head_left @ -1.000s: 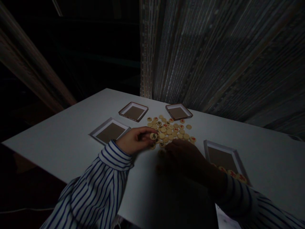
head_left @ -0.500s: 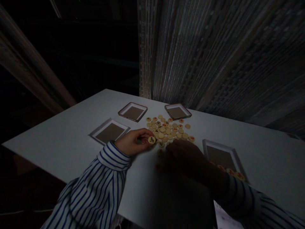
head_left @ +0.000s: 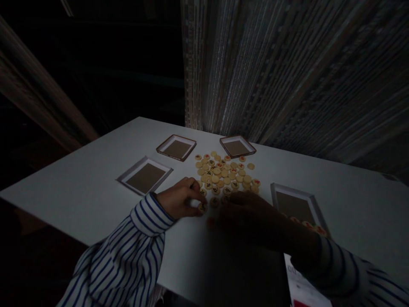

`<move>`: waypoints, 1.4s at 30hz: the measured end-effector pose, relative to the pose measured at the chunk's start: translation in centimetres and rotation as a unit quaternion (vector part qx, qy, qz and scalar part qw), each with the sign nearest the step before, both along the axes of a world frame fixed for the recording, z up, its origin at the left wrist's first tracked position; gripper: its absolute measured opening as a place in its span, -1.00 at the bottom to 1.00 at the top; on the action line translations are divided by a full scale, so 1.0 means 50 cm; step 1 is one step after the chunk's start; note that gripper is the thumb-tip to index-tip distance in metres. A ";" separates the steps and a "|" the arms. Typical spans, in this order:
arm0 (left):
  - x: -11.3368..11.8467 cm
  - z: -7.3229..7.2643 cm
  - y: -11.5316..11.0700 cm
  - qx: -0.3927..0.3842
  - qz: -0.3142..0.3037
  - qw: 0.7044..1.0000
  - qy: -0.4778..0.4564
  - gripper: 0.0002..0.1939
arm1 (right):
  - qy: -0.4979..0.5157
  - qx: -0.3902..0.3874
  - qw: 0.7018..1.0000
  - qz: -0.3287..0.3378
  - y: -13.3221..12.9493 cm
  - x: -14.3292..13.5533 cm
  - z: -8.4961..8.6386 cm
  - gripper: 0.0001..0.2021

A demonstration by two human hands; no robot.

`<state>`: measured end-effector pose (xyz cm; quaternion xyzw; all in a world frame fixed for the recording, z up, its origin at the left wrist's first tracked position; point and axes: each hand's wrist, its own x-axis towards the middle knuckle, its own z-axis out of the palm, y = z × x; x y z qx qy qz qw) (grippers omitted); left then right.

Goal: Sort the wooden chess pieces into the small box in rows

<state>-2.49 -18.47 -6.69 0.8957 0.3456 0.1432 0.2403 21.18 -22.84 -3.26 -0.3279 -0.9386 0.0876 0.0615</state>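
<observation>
Between the thumb and fingers of my left hand [head_left: 182, 198] is a round wooden Chinese chess piece [head_left: 202, 207] with a black character, low over the white table or touching it. A heap of similar pieces [head_left: 225, 173] lies just beyond my hands, some face down, others with red or black characters. My right hand [head_left: 247, 209] is in deep shadow at the heap's near edge, fingers curled in beside a black-marked piece [head_left: 225, 199]. Whatever lies in those fingers is hidden. Another black-marked piece [head_left: 214, 201] lies between the hands.
Two shallow trays, the left one [head_left: 194, 147] and right one [head_left: 254, 150], stand behind the heap. Another tray [head_left: 119, 179] stands at left. The right-hand tray [head_left: 274, 194] has red-marked pieces [head_left: 308, 225] by its near side. A lit screen [head_left: 308, 288] shows below my right forearm.
My left hand has come nearer and lower, carrying its piece from the heap's edge down toward the table. My right hand has shifted slightly, and more black-marked pieces show between the hands.
</observation>
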 end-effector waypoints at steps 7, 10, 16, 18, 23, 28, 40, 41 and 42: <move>0.002 0.008 -0.003 -0.008 0.006 1.000 0.025 -0.71 | -0.028 0.008 1.000 0.003 -0.005 -0.006 0.002 -0.78; 0.005 0.014 -0.005 -0.017 0.011 0.999 0.043 -0.72 | -0.052 0.002 0.999 0.001 -0.005 -0.008 0.004 -0.79; 0.004 0.011 -0.005 -0.016 0.013 0.999 0.030 -0.73 | -0.074 -0.002 0.997 0.004 -0.003 -0.010 -0.007 -0.82; 0.004 0.010 -0.004 -0.016 0.010 0.999 0.030 -0.73 | -0.071 0.000 0.997 0.005 -0.002 -0.009 -0.010 -0.83; 0.004 0.009 -0.004 -0.015 0.006 1.000 0.026 -0.72 | -0.010 -0.021 1.000 -0.006 -0.001 -0.007 -0.010 -0.78; 0.002 0.006 -0.005 -0.007 0.009 1.000 0.015 -0.69 | 0.080 -0.116 0.990 -0.013 0.008 -0.003 -0.001 -0.88; 0.009 0.015 -0.010 0.003 0.014 0.999 -0.030 -0.70 | 0.278 -0.422 0.856 -0.108 0.014 0.009 0.025 -0.77; 0.010 0.016 -0.010 0.006 0.016 0.999 -0.040 -0.71 | 0.286 -0.427 0.851 -0.108 0.015 0.010 0.024 -0.77; 0.011 0.018 -0.010 0.008 0.019 0.999 -0.050 -0.72 | 0.293 -0.427 0.849 -0.108 0.016 0.012 0.022 -0.77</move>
